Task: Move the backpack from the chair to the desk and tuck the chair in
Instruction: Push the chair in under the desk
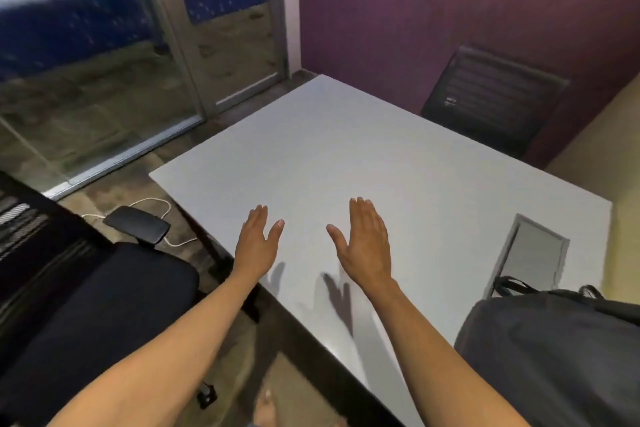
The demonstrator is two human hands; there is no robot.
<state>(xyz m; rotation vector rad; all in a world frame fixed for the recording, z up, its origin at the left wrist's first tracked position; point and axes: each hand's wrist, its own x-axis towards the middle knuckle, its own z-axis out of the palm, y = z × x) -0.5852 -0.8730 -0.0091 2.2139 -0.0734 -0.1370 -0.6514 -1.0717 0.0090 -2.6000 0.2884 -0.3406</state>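
Note:
A dark grey backpack [554, 357] lies on the white desk [346, 156] at its near right corner, straps toward the wall. A black office chair [86, 305] stands to the left of the desk, its seat beside the desk's near left edge and its armrest [136, 224] pointing away from me. My left hand [258, 243] and my right hand [363, 243] are stretched out flat over the desk's near part, fingers apart, holding nothing. Both cast shadows on the desk top.
A second black chair [491, 100] stands at the desk's far side against the purple wall. A grey cable hatch [533, 253] is set in the desk at the right. A white cable [162, 211] lies on the floor. Glass door panels [214, 45] are at the left.

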